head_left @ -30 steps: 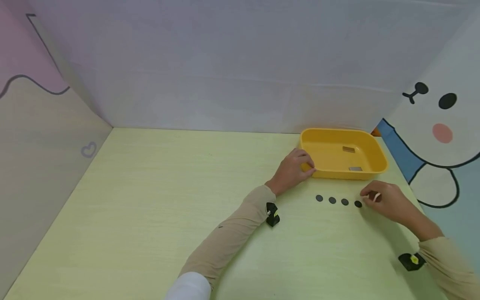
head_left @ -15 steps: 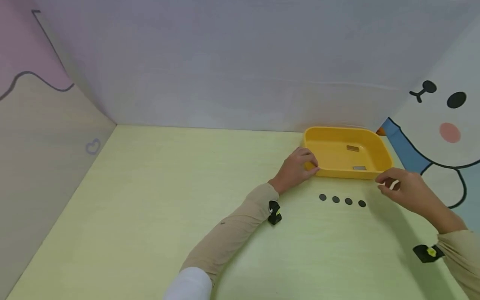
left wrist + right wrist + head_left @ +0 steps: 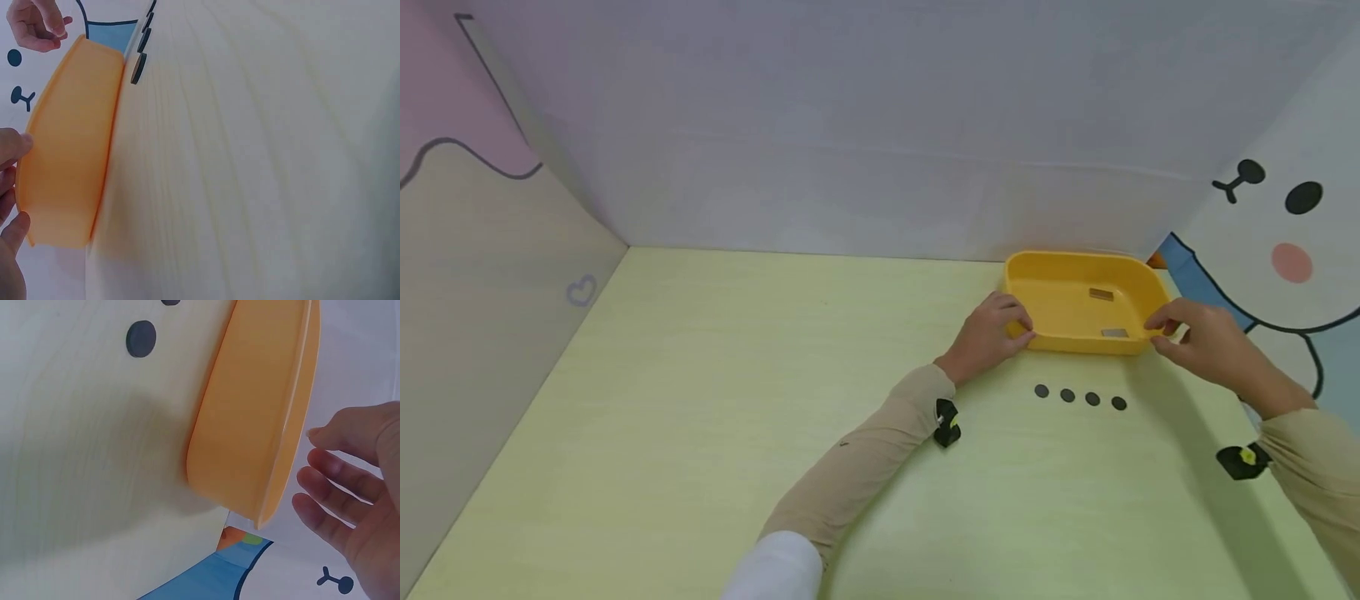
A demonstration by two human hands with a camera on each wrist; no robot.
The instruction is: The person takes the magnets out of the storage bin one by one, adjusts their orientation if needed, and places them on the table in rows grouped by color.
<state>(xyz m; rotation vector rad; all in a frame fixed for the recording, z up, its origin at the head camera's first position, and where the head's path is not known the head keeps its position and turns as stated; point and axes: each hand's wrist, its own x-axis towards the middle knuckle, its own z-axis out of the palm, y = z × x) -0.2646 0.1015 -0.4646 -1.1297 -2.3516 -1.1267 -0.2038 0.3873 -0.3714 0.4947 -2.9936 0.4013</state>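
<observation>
A yellow plastic tray [image 3: 1078, 344] stands at the back right of the table. My left hand [image 3: 988, 335] pinches its front left corner; in the left wrist view, the thumb and fingers [image 3: 14, 147] meet at the rim. My right hand [image 3: 1213, 346] hovers by the tray's front right corner. In the right wrist view its fingers [image 3: 328, 494] are loosely bent, apart from the tray wall, with nothing between them. Several dark round flat discs [image 3: 1092, 399] lie in a row in front of the tray. Inside it are a small brown rectangular piece [image 3: 1102, 294] and a grey one [image 3: 1115, 333].
The pale wooden-looking tabletop [image 3: 737, 375] stretches to the left and front. A greyish back wall [image 3: 850, 125] rises right behind the tray. Side walls with cartoon drawings [image 3: 1292, 263] bound the table, the right one close to my right hand.
My right hand has left the rightmost disc and moved up and right, then over to the tray's front right corner. The left hand stays at the tray's corner; the discs lie still.
</observation>
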